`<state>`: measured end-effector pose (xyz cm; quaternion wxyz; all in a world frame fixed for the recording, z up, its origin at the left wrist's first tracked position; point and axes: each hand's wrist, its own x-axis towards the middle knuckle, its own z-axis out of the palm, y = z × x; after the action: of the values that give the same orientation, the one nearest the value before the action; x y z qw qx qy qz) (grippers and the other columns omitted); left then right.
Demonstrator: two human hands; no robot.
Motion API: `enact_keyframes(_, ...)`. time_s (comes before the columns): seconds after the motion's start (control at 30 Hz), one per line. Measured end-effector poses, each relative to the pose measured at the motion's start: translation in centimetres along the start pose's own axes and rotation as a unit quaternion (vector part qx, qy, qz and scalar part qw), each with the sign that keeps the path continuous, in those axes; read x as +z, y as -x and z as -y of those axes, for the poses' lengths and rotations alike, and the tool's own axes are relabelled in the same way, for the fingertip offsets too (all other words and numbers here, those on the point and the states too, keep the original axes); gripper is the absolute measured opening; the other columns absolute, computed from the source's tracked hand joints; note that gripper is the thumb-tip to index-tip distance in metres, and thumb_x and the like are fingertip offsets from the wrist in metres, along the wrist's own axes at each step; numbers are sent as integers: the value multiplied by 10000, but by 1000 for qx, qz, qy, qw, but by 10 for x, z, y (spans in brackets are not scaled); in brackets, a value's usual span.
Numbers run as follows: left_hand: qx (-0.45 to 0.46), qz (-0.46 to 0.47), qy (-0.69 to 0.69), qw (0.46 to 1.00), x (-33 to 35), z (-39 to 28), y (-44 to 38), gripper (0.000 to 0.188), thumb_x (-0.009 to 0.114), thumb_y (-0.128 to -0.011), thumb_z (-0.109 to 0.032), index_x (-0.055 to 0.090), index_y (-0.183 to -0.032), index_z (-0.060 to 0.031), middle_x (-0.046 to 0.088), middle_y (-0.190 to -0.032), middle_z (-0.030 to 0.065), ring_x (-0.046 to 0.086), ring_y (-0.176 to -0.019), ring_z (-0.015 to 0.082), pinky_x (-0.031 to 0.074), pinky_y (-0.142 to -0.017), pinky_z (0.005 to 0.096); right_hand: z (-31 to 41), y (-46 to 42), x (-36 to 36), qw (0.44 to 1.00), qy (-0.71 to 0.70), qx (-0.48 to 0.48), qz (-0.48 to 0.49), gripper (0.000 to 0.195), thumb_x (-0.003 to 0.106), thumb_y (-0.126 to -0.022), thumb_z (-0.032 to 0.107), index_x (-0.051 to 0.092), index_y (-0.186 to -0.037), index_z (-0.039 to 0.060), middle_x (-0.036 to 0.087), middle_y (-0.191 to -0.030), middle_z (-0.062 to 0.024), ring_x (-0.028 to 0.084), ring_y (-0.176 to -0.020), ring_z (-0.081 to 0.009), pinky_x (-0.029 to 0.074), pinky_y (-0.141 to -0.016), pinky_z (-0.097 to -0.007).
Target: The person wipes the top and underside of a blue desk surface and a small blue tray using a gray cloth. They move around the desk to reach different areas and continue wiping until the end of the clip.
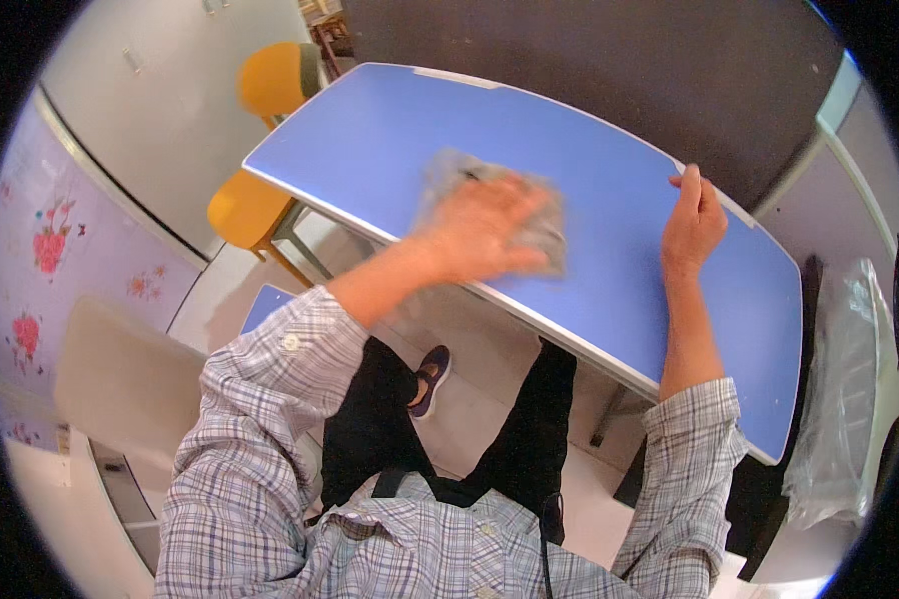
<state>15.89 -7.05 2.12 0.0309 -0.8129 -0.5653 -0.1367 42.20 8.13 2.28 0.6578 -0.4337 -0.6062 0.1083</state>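
Observation:
A blue desk with a white edge (607, 217) stands before me. My left hand (479, 228), blurred by motion, lies palm down with spread fingers on a grey cloth (547, 217) near the middle of the desktop. The cloth is flattened against the surface and partly hidden by the hand. Over the right part of the desk is my right hand (693, 221), its fingers curled inward near the far edge. Nothing is seen in it, though the inside of the fingers is hidden.
A yellow chair (243, 213) stands beyond the desk's left end, near a light cabinet (157, 75). A flowered panel (82, 262) is at the far left. Clear plastic wrap (835, 404) hangs at the right. A dark panel (607, 67) rises behind the desk.

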Motion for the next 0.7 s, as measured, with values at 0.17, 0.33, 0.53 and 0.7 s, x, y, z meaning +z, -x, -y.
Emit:
enact_keyframes(0.17,-93,-27,-31,995,1,44,-22,800,536,-994,-606,381,-1576,-78,423,-1572,254,373,-1485,415,306,-1211,522,-2,-22,-4,993,-61,46,-90,422,599,-1038,355,793,-848,32,693,-705,-20,571,-677,-90,457,-638,-292)
enact_keyframes(0.33,-1,-19,-39,999,22,11,-68,762,523,-1007,-592,436,-1543,-58,402,-1590,251,365,-1490,412,307,-1212,531,-14,-28,-4,990,3,79,-116,473,566,-1042,396,796,-845,33,708,-716,-21,582,-671,-102,456,-639,-288)
enact_keyframes(0.53,116,-29,26,992,38,-55,-83,738,529,-1000,-596,461,-1539,-95,387,-1619,198,330,-1517,382,301,-1215,541,-34,-35,-11,978,-56,157,-128,529,542,-1045,435,787,-865,2,644,-641,-37,544,-621,-111,429,-600,-313)
enact_keyframes(0.7,63,-6,-6,998,30,-14,-83,755,540,-987,-609,456,-1547,-110,359,-1636,198,317,-1525,381,297,-1217,542,-65,-50,-23,898,-334,274,-87,602,523,-1046,544,716,-1050,-26,667,-758,-70,589,-696,-161,481,-682,-327)
